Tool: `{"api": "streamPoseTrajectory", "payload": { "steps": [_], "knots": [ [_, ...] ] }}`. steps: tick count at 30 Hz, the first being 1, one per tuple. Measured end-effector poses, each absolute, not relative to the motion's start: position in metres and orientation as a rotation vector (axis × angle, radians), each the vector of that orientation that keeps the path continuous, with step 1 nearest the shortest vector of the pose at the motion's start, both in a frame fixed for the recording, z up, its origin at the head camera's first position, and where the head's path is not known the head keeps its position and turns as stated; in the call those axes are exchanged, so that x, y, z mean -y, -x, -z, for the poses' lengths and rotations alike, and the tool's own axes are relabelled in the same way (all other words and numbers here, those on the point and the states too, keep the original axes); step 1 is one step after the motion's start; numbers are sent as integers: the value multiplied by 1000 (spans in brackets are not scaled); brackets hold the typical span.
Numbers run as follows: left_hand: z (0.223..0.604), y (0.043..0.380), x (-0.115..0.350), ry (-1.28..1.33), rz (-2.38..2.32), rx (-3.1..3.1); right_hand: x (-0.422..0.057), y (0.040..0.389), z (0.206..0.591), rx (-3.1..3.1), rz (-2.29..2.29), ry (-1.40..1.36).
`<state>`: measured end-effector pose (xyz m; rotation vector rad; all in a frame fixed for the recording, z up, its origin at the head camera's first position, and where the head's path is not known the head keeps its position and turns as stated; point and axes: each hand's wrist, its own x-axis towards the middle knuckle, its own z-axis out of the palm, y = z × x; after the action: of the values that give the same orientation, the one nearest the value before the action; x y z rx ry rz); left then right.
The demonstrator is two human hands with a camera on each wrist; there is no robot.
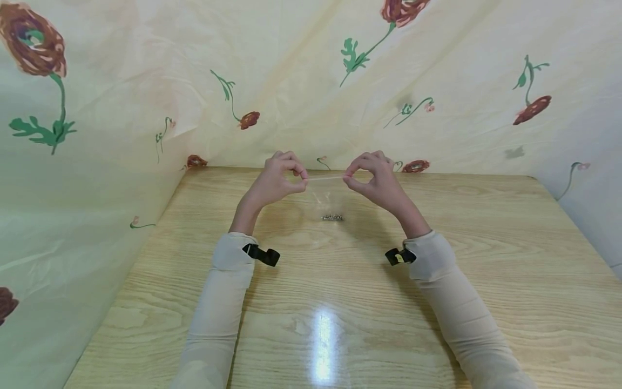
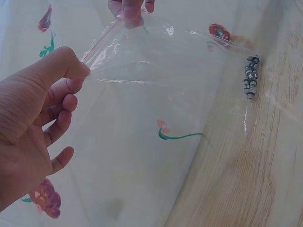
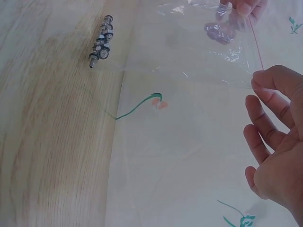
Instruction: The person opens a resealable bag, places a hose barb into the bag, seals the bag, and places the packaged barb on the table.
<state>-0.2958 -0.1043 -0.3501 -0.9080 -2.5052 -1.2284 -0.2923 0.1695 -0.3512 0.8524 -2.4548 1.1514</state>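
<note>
A clear zip-lock bag (image 1: pixel 326 195) hangs between both hands, its top edge stretched straight. Along that edge runs a red seal line, plain in the wrist views. My left hand (image 1: pixel 278 178) pinches one top corner between thumb and index finger; my right hand (image 1: pixel 376 179) pinches the opposite corner in the same way. Several small metal fittings (image 3: pixel 101 42) with dark rings lie gathered at the bottom of the bag (image 2: pixel 165 56). In the left wrist view the other fingers of the left hand (image 2: pixel 38 109) are loosely bent, apart from the bag.
A wood-grain table (image 1: pixel 291 324) lies under the arms, with a bright light reflection near its front. Behind it and at the sides hangs a pale curtain (image 1: pixel 301 70) printed with red flowers. Black straps (image 1: pixel 262 254) circle both sleeve cuffs.
</note>
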Motion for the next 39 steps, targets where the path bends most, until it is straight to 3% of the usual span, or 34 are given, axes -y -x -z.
{"api": "streamPoseTrajectory", "payload": {
  "steps": [22, 39],
  "knots": [
    [351, 296, 108, 914, 1312, 2517, -170, 292, 349, 2507, -1172, -835],
    [366, 300, 95, 805, 1792, 2462, -173, 295, 353, 2610, -1484, -730]
  ]
}}
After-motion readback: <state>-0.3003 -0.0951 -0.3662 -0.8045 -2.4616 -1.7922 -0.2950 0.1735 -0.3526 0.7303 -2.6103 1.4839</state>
